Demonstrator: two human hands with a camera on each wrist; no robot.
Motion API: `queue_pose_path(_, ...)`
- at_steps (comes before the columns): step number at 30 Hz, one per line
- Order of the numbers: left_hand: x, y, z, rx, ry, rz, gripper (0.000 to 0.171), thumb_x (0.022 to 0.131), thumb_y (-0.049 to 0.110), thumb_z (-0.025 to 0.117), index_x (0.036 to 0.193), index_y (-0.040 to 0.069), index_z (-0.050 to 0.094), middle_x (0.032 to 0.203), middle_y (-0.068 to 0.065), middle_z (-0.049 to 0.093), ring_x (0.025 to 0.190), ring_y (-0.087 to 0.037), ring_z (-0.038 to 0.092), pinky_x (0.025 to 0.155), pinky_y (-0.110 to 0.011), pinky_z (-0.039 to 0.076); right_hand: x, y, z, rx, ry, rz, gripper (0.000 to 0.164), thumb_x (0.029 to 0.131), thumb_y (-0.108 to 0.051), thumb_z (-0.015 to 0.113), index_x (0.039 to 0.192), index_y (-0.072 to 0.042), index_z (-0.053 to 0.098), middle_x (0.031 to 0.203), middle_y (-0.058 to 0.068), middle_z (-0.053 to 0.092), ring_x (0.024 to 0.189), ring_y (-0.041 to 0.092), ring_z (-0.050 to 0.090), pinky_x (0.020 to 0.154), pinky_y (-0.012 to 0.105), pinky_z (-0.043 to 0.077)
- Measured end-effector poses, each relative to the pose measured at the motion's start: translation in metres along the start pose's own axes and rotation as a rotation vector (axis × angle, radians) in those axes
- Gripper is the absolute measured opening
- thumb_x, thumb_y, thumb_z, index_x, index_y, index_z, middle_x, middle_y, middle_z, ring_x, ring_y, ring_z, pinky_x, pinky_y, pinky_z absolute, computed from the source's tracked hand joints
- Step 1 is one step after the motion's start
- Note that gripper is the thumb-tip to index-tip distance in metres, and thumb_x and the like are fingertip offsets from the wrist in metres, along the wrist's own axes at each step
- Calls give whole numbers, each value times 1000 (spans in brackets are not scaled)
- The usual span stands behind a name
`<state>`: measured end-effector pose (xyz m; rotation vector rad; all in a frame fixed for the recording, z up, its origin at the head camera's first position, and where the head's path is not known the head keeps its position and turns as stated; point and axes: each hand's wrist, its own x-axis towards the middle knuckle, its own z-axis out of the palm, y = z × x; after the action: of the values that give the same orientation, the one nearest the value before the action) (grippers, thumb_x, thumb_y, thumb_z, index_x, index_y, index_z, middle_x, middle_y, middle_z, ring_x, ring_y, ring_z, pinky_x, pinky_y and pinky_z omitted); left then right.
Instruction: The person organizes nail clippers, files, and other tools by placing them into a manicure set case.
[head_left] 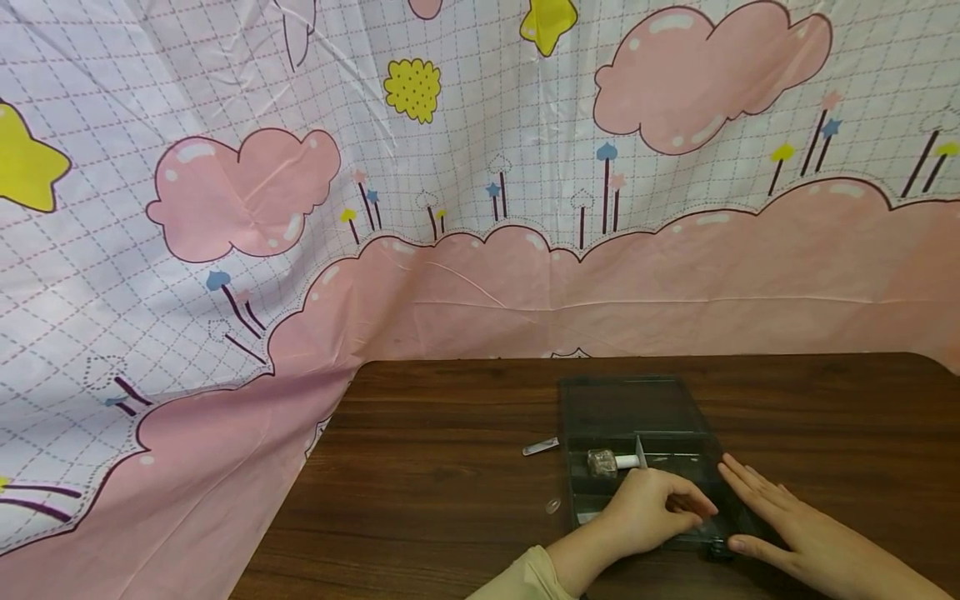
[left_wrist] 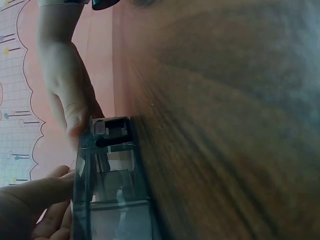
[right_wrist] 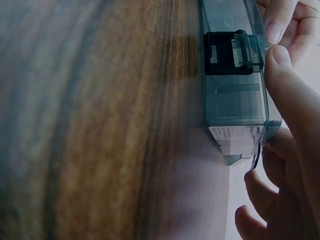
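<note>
A dark see-through compartment box (head_left: 572, 467) lies on the table, its lid (head_left: 626, 407) folded back. My left hand (head_left: 647, 512) reaches over the front compartments with bent fingers; whether its fingertips pinch something small inside is hidden. My right hand (head_left: 787, 521) rests against the box's right side with its fingers extended. In the right wrist view, the right thumb (right_wrist: 281, 56) touches the front rim near the black latch (right_wrist: 222, 53). A small glittery bottle with a white cap (head_left: 602, 462), like nail polish, lies in the back left compartment beside a thin divider (head_left: 641, 450).
Left of the box lie a small silver piece, like a nail clipper (head_left: 540, 447), and a tiny clear oval thing (head_left: 552, 505). The brown wooden table (head_left: 420, 483) ends at a patterned cloth (head_left: 480, 283) hanging behind and on the left.
</note>
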<state>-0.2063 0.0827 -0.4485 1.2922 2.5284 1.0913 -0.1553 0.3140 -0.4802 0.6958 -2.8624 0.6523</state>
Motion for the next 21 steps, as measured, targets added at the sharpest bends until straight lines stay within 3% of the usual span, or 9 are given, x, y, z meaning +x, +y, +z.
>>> queue_pose_path(2,0,-1,1,13,3,0,18,87,9,70,102,17,74,95,14,71,76,18,56,65,-2,42,0,0,0,10,-11,14,81,92,-35,63,155,-18,16,156,14,17,126,-22,-9,93,-1,-10)
queue_pose_path(3,0,-2,1,14,2,-1,18,87,9,70,103,17,74,95,14,71,76,18,56,65,-2,42,1,0,0,33,-19,25,80,92,-35,63,155,-19,16,156,14,17,126,-22,-9,103,7,-7)
queue_pose_path(5,0,-3,1,15,1,-2,18,88,10,70,103,17,74,95,14,70,76,19,55,65,-2,42,1,0,0,37,-32,45,80,92,-37,62,155,-20,15,156,15,17,124,-23,-10,115,35,9)
queue_pose_path(7,0,-3,1,12,-2,-6,17,88,10,69,103,17,74,96,14,70,76,19,55,65,-2,42,1,0,-1,85,-46,65,80,92,-36,62,155,-21,15,156,16,16,123,-24,-10,105,62,21)
queue_pose_path(8,0,-3,1,8,-4,-10,17,88,10,69,103,17,74,96,15,70,76,19,55,65,-2,42,1,0,-1,104,-48,70,79,92,-36,62,155,-21,16,156,17,16,123,-24,-10,95,69,26)
queue_pose_path(12,-1,-2,0,-56,-15,-26,17,88,8,69,103,15,74,95,13,70,75,18,55,65,-3,43,1,1,0,165,-53,76,79,93,-33,63,155,-21,16,156,17,13,124,-23,-9,95,73,16)
queue_pose_path(15,-2,-3,-1,-122,-16,-32,17,88,6,68,102,13,74,95,11,71,74,18,55,66,-4,44,0,0,0,106,-47,70,79,93,-35,62,155,-21,15,156,15,14,124,-23,-10,94,71,24)
queue_pose_path(19,-4,-3,-4,-202,-14,-35,15,89,8,68,103,11,73,96,10,71,75,18,55,67,-5,45,1,0,-1,53,-41,64,80,92,-37,62,155,-21,15,156,13,15,121,-24,-10,82,69,37)
queue_pose_path(21,-6,-4,-9,-238,-11,-29,15,89,9,68,103,10,73,96,10,71,75,18,55,68,-7,46,1,-1,-1,66,-39,59,79,92,-35,63,155,-20,16,157,12,14,122,-24,-9,81,69,37)
